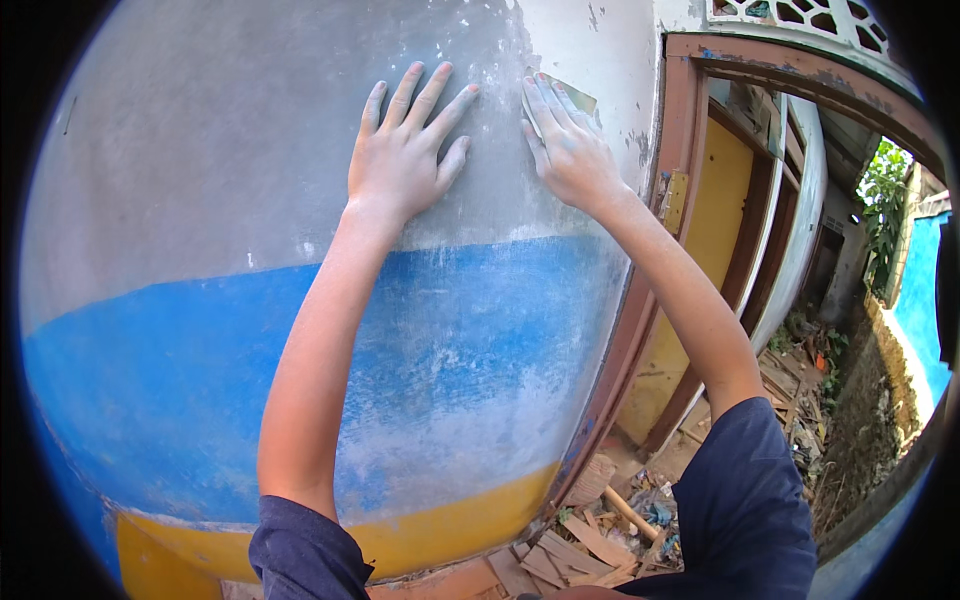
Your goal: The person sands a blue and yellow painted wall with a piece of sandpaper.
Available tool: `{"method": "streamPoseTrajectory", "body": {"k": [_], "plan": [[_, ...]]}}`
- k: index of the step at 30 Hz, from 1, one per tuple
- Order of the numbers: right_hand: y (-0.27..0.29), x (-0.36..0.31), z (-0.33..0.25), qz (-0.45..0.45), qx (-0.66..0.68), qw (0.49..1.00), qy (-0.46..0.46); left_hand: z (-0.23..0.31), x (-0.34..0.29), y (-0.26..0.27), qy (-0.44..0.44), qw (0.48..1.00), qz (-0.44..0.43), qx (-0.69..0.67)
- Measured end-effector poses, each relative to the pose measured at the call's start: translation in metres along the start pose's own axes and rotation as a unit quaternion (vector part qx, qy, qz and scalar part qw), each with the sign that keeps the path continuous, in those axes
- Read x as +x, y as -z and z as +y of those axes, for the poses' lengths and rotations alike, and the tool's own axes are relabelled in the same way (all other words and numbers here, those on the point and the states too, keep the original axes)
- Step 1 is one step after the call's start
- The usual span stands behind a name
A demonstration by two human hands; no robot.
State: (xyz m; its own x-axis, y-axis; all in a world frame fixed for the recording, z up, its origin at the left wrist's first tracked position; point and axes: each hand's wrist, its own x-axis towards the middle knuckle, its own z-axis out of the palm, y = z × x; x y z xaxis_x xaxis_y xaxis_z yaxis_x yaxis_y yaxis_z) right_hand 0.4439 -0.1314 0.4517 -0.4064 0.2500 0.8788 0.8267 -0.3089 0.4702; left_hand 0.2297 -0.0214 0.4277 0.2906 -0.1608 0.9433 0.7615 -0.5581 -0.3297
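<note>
My left hand [398,165] lies flat on the grey upper part of the painted wall [220,170], fingers spread and nothing in it. To its right, my right hand [575,155] presses a sheet of sandpaper [582,98] against the wall, its fingers close together. Greenish corners of the sheet show past the fingers; most of it is hidden beneath them. Pale dust coats both hands. Around the right hand the paint is patchy, grey giving way to white. Below the hands runs a blue band [200,370], scuffed whitish at its lower right, then a yellow band [440,540].
A brown door frame [685,120] stands close to the right of my right hand, with a metal hinge plate [676,200] on it. Beyond are a yellow door [722,190] and a passage. Broken boards and rubble [600,540] litter the ground below.
</note>
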Motion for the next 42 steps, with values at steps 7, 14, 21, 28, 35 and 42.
{"method": "streamPoseTrajectory", "body": {"k": [7, 14, 21, 28, 35, 42], "plan": [[-0.023, 0.038, 0.071, 0.100, 0.047, 0.976, -0.186, 0.014, 0.008, 0.000, 0.010, 1.000, 0.021, -0.010], [-0.005, -0.041, 0.023, -0.073, 0.036, 0.994, 0.075, 0.009, 0.006, 0.001, 0.012, 1.000, 0.025, 0.003], [-0.028, -0.049, 0.014, 0.055, 0.062, 0.995, -0.059, 0.004, 0.003, -0.004, 0.011, 1.000, 0.012, 0.026], [-0.040, -0.034, 0.039, 0.134, 0.076, 0.973, -0.173, 0.012, 0.006, -0.005, 0.012, 0.999, 0.011, 0.033], [-0.034, -0.032, 0.035, 0.151, 0.181, 0.949, -0.210, 0.012, 0.006, -0.006, 0.010, 0.999, 0.023, 0.027], [-0.026, -0.081, 0.004, 0.029, 0.109, 0.993, -0.026, 0.010, 0.003, -0.009, 0.010, 0.999, 0.007, 0.051]]}}
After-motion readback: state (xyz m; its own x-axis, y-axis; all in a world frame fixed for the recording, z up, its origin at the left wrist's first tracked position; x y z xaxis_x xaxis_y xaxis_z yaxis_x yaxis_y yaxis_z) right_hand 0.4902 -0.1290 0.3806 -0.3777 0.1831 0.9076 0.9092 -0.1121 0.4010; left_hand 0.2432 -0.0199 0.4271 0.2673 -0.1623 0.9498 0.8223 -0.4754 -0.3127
